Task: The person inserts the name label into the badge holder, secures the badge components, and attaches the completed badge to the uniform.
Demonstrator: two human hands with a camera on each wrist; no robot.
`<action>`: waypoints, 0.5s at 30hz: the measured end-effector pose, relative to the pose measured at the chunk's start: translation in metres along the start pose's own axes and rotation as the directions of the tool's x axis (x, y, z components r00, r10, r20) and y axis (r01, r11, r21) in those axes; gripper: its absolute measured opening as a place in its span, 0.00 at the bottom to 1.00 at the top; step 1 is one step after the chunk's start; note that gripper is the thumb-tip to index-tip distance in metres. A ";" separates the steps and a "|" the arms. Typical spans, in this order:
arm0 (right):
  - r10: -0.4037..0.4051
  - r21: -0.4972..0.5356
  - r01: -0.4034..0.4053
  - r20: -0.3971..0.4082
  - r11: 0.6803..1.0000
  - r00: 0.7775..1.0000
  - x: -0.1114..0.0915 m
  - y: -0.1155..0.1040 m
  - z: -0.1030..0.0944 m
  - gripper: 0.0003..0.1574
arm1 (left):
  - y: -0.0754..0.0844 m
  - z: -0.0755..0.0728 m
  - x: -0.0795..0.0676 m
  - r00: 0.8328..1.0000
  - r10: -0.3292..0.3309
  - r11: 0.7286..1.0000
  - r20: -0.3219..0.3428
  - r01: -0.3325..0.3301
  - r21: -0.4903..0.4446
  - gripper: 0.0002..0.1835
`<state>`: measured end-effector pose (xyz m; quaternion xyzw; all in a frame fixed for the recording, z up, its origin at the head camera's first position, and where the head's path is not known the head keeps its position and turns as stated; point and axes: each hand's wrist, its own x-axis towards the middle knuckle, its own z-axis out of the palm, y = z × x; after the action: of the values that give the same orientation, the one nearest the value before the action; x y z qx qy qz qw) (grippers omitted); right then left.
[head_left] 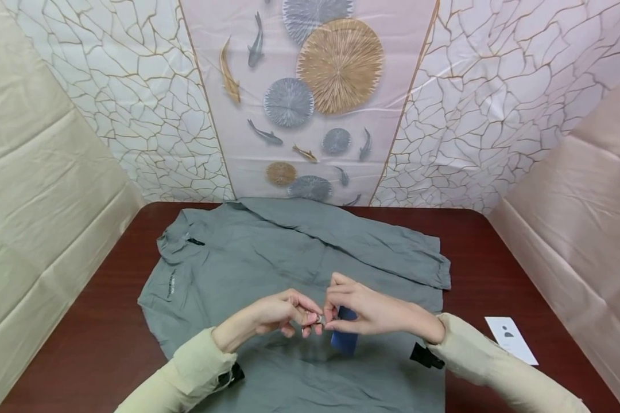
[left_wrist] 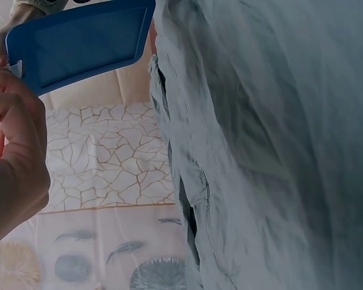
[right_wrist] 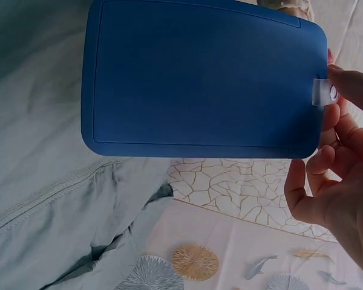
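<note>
A blue badge holder point(right_wrist: 206, 78) hangs above the grey jacket point(head_left: 289, 258); the head view shows it partly behind the right hand. My right hand point(head_left: 364, 307) pinches the clear snap strap point(right_wrist: 324, 92) at the holder's end between thumb and index finger. Facing it, my left hand point(head_left: 284, 312) pinches a small metal clip point(head_left: 319, 319) beside that strap. The two hands' fingertips nearly meet, and fingers hide how clip and strap join. In the left wrist view, the holder point(left_wrist: 85, 45) is above the left hand's bent fingers.
Under the hands, the jacket lies spread across a dark red table point(head_left: 470, 246), its collar point(head_left: 173, 238) at the left. A white card point(head_left: 511, 339) with a person icon lies on the table at the right. Patterned and beige cloth walls surround the table.
</note>
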<state>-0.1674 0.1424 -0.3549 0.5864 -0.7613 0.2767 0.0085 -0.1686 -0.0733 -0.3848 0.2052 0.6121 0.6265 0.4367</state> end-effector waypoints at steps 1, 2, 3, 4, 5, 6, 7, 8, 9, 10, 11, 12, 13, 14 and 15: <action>0.004 0.003 -0.004 0.002 1.000 1.000 0.000 -0.001 0.000 0.07 | 0.000 0.000 -0.001 1.000 -0.004 1.000 -0.001 0.004 -0.001 0.13; 0.008 0.009 -0.008 0.002 1.000 1.000 0.001 -0.002 0.000 0.07 | 0.000 0.000 -0.001 1.000 -0.005 1.000 -0.001 0.005 -0.002 0.13; 0.011 0.013 -0.011 0.001 1.000 1.000 0.001 -0.002 0.000 0.07 | 0.000 0.001 -0.002 1.000 -0.006 1.000 -0.001 0.006 -0.001 0.13; 0.008 0.014 -0.008 -0.001 1.000 1.000 0.001 -0.003 0.000 0.07 | 0.001 0.001 -0.002 1.000 -0.006 1.000 0.000 0.006 0.000 0.13; -0.002 0.011 0.002 -0.003 1.000 1.000 0.001 -0.003 0.000 0.07 | 0.001 0.002 -0.002 1.000 -0.007 1.000 0.000 0.007 0.000 0.14; -0.014 0.006 0.014 -0.005 1.000 1.000 0.001 -0.003 0.000 0.08 | 0.001 0.002 -0.002 1.000 -0.009 1.000 0.000 0.009 0.000 0.14; -0.024 0.002 0.024 -0.005 1.000 1.000 0.001 -0.003 0.000 0.08 | 0.002 0.003 -0.003 1.000 -0.010 1.000 0.001 0.010 0.005 0.15; -0.035 -0.002 0.035 -0.005 0.999 0.999 0.001 -0.003 0.000 0.08 | 0.002 0.003 -0.003 1.000 -0.011 1.000 0.000 0.011 0.008 0.15; -0.046 -0.007 0.046 -0.005 0.999 0.999 0.001 -0.004 0.000 0.08 | 0.002 0.004 -0.004 1.000 -0.013 1.000 -0.002 0.013 0.012 0.15; -0.057 -0.012 0.057 -0.005 0.998 0.998 0.001 -0.004 0.000 0.09 | 0.003 0.004 -0.004 1.000 -0.016 1.000 -0.004 0.016 0.015 0.15; -0.067 -0.017 0.067 -0.005 0.998 0.998 0.001 -0.004 0.000 0.09 | 0.003 0.005 -0.004 1.000 -0.017 1.000 -0.005 0.018 0.018 0.16; -0.072 -0.020 0.071 -0.005 0.997 0.997 0.001 -0.004 0.000 0.09 | 0.004 0.005 -0.004 1.000 -0.018 1.000 -0.007 0.018 0.021 0.16; -0.075 -0.023 0.075 -0.006 0.997 0.997 0.002 -0.004 0.000 0.08 | 0.004 0.006 -0.005 1.000 -0.018 1.000 -0.009 0.018 0.024 0.16; -0.077 -0.024 0.077 -0.007 0.997 0.997 0.001 -0.005 0.000 0.08 | 0.004 0.006 -0.005 1.000 -0.020 1.000 -0.013 0.020 0.022 0.16; -0.077 -0.024 0.077 -0.008 0.997 0.997 0.001 -0.005 0.000 0.08 | 0.004 0.007 -0.005 1.000 -0.021 1.000 -0.016 0.021 0.022 0.16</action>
<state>-0.1632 0.1407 -0.3528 0.6141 -0.7412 0.2697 0.0294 -0.1617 -0.0725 -0.3782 0.1989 0.6244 0.6167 0.4361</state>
